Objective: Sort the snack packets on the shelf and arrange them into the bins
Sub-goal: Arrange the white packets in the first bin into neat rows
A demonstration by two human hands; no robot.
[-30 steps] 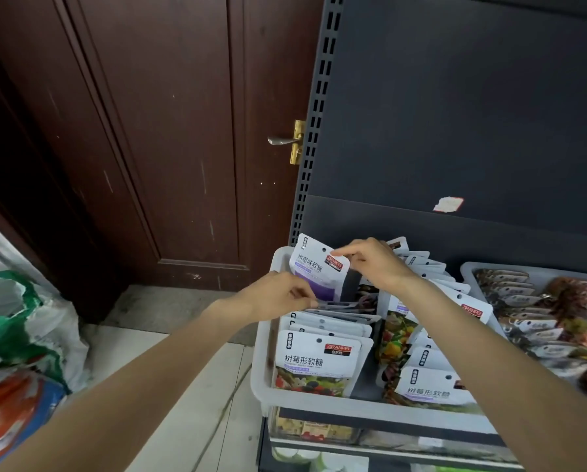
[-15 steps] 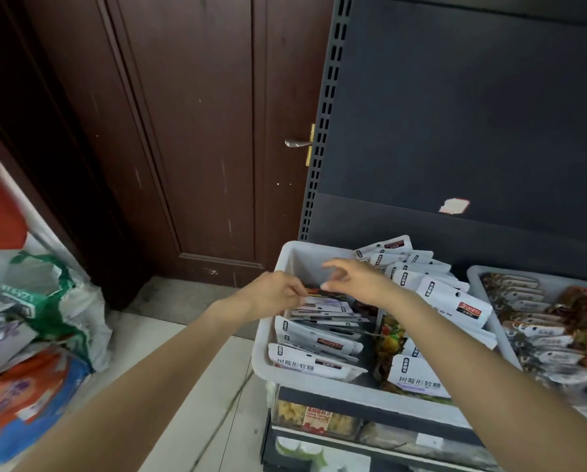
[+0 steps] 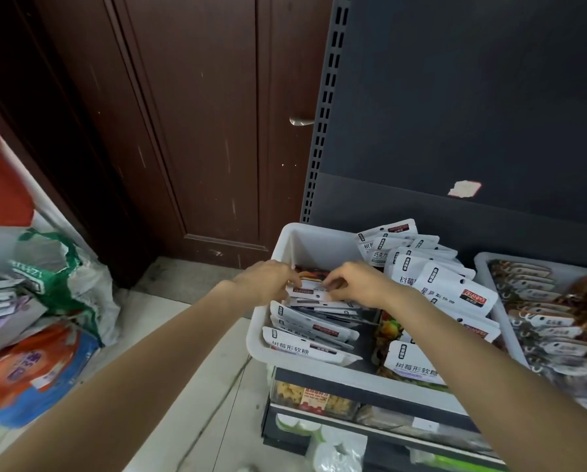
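Note:
A white bin [image 3: 278, 253] stands on the shelf with two rows of white snack packets. In its left row several packets [image 3: 305, 327] lie tipped flat toward the front. My left hand [image 3: 268, 281] and my right hand [image 3: 360, 284] both reach into the back of that row and pinch the top edge of the rearmost packet [image 3: 310, 289], which lies low in the bin. The right row of packets [image 3: 431, 277] leans upright against the back.
A second white bin [image 3: 482, 264] of brown snack packets sits to the right. The dark shelf back panel [image 3: 455, 114] rises behind. A brown door [image 3: 200, 131] is at left, with bags [image 3: 40, 301] piled on the floor. Lower shelf goods [image 3: 315, 398] show below.
The packet that my hands held upright a second ago has been laid down into the back of the left row. Both hands sank lower with it, and the view shifted left.

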